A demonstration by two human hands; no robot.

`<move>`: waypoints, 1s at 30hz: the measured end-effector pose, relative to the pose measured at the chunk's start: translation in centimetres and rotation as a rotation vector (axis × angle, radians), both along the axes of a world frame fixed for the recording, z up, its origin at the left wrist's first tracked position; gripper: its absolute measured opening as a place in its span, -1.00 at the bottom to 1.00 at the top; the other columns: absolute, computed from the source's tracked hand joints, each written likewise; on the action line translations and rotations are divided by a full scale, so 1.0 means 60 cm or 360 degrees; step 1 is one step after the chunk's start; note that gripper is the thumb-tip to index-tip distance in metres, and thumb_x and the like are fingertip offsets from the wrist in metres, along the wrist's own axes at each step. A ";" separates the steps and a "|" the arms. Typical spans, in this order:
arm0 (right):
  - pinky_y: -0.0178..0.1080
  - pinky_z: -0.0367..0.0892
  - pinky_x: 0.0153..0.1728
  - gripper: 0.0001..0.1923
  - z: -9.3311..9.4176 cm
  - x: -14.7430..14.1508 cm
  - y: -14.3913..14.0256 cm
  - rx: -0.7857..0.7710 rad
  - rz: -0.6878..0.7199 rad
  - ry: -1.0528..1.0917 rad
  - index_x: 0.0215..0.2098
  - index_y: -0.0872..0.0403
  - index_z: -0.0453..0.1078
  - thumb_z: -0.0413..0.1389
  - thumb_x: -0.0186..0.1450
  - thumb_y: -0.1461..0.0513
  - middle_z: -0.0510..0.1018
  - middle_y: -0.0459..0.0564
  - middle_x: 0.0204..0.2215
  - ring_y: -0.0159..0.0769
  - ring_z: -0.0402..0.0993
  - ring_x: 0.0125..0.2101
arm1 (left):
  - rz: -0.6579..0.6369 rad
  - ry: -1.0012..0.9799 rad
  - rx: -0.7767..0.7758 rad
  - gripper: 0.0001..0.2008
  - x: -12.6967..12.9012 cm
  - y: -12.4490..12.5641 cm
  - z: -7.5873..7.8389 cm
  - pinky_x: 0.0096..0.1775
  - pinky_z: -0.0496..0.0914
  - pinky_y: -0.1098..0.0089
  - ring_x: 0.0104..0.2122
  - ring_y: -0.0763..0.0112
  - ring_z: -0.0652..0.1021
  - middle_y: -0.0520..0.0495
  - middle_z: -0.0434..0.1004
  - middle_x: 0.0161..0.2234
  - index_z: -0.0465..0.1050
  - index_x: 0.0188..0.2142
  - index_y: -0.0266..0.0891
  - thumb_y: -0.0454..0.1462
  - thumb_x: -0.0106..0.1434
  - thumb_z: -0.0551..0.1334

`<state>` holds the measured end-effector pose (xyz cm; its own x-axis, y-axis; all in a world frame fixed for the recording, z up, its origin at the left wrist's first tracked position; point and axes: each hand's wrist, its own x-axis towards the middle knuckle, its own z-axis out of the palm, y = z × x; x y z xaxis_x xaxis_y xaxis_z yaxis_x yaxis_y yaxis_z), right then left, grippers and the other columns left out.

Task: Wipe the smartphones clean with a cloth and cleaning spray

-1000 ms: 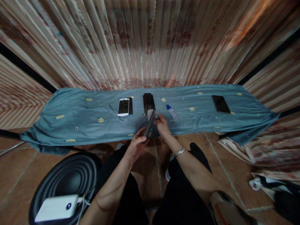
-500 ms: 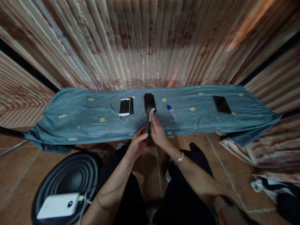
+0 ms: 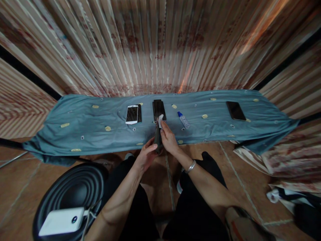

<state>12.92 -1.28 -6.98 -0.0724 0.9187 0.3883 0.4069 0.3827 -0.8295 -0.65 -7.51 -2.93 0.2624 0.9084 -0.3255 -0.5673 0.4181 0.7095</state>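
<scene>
My left hand (image 3: 146, 154) is closed around the lower end of a dark phone (image 3: 157, 140), held tilted on edge just off the front of the cloth-covered table. In my right hand (image 3: 169, 137), a small white wipe (image 3: 160, 120) is pinched against the phone's upper edge. Beyond the hands, black phones (image 3: 158, 108) lie overlapping on the cloth. A clear bottle with a blue cap (image 3: 184, 120) rests to their right. On the left, a white-framed phone (image 3: 131, 114) lies partly over a darker one.
A blue-green patterned cloth (image 3: 87, 124) covers the narrow table. Another black phone (image 3: 235, 111) lies toward its right end. A white power bank (image 3: 61, 221) with a cable sits on a round black ridged stool (image 3: 75, 174) at lower left. Striped curtains (image 3: 150, 50) hang behind.
The held phone has turned slightly, showing more of its broad side. My right hand and the wipe have shifted a little along its edge. The view has moved slightly.
</scene>
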 end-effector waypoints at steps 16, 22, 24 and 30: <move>0.00 0.07 0.34 -0.47 -0.044 -0.013 -0.004 -0.0203 -0.0016 0.0052 0.31 0.01 0.23 -0.06 0.38 0.24 0.33 0.01 0.29 -0.22 0.21 0.30 | 0.0053 -0.0083 -0.0020 -0.74 -0.012 0.009 -0.002 -0.06 0.45 0.20 -0.22 0.30 0.57 -0.05 0.63 -0.23 0.55 -0.23 -0.20 -0.21 0.05 0.37; -0.05 0.13 0.33 -0.49 -0.037 -0.026 -0.037 -0.0137 0.0073 -0.0008 0.32 -0.01 0.23 -0.07 0.41 0.21 0.34 -0.02 0.28 -0.23 0.23 0.29 | 0.0098 -0.0014 -0.0026 -0.70 -0.023 0.020 -0.013 -0.17 0.43 0.25 -0.21 0.23 0.59 -0.07 0.65 -0.27 0.56 -0.20 -0.20 -0.17 0.06 0.36; -0.04 0.13 0.33 -0.50 -0.028 -0.028 -0.047 -0.0102 0.0103 -0.0041 0.32 0.00 0.23 -0.10 0.43 0.20 0.34 0.01 0.28 -0.22 0.24 0.29 | 0.0127 -0.0011 -0.0018 -0.69 -0.024 0.023 -0.012 -0.19 0.43 0.27 -0.22 0.23 0.59 -0.07 0.65 -0.27 0.57 -0.21 -0.21 -0.16 0.04 0.37; -0.04 0.11 0.35 -0.50 0.007 -0.030 -0.076 0.0049 0.0249 -0.0101 0.33 -0.02 0.20 -0.15 0.46 0.20 0.33 -0.01 0.29 -0.24 0.20 0.31 | 0.0174 0.0030 0.0004 -0.72 -0.021 0.024 0.004 -0.15 0.40 0.33 -0.12 0.23 0.57 -0.05 0.65 -0.20 0.58 -0.24 -0.18 -0.19 0.01 0.41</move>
<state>11.12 -5.84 -6.57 -0.2388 0.8820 0.4062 0.3917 0.4703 -0.7908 -1.90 -6.06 -2.71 0.1558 0.9320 -0.3271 -0.5961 0.3528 0.7212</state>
